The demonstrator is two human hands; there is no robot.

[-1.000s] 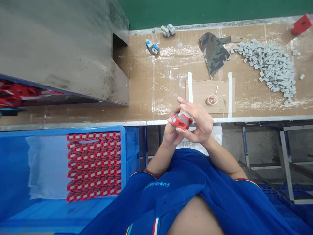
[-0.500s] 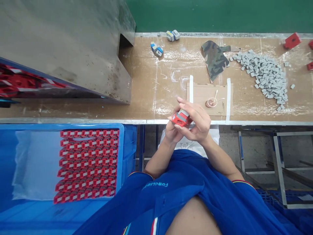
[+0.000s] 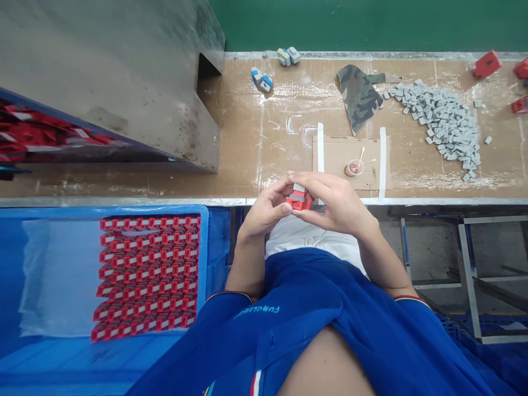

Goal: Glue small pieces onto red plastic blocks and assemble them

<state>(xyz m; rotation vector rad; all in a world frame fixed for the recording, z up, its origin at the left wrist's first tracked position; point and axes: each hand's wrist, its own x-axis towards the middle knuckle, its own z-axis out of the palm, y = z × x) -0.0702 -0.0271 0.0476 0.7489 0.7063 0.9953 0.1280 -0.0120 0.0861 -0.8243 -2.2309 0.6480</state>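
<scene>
Between both hands, just over the table's front edge, I hold a small red and grey plastic toy part [image 3: 300, 201]. My left hand [image 3: 269, 208] grips it from the left, thumb at its lower corner. From the right, my right hand [image 3: 334, 199] closes on it, its fingers reaching across the top. Part of the piece is hidden by my fingers. Beyond my right hand lies a piece of cardboard [image 3: 369, 179] with white tape strips. On it stands a small clear cup [image 3: 353, 168] with cotton swabs.
A heap of small grey pieces [image 3: 447, 124] lies at right, near a camouflage cloth [image 3: 358, 99]. Blue and grey parts [image 3: 262, 81] sit at the back. A blue crate [image 3: 203, 264] holds rows of red parts [image 3: 148, 272]. A metal chute [image 3: 124, 82] stands at left.
My left hand has shifted left and up around the red and grey part. The part has turned to sit more level, and my right hand's fingers now lie across its top.
</scene>
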